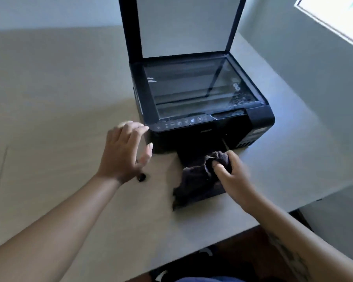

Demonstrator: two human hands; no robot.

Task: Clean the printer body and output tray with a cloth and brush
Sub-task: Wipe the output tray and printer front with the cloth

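Tabletop (49,98), pale beige and matte, fills most of the view and carries the printer (259,117) near its far right part. Grey-white wall (314,78) runs behind and to the right of the printer, and a bright window (338,15) sits high on that wall, up and right of the printer. Below the table edge nearest the person, dark floor and shoes show, blurred.

The printer is black and squat. Its lid (183,25) stands raised at the back, white lining facing forward. The glass (192,86) lies bare under it, with pale smudges toward its right side. A strip of buttons (181,122) runs along the printer's front top edge.

The tray (189,157) juts flat from the printer's front onto the table. On it lies a dark brown cloth (196,180), bunched at the printer end and trailing over the tray's near left corner.

The right hand (230,176) is on the tray in front of the printer, fingers curled tight around the bunched cloth. The left hand (124,151) hangs beside the printer's front left corner, fingers apart and loose, gripping nothing; whether its fingertips touch the corner cannot be told.

A small black object (141,177), too small to identify, lies on the table left of the tray, by the left wrist.
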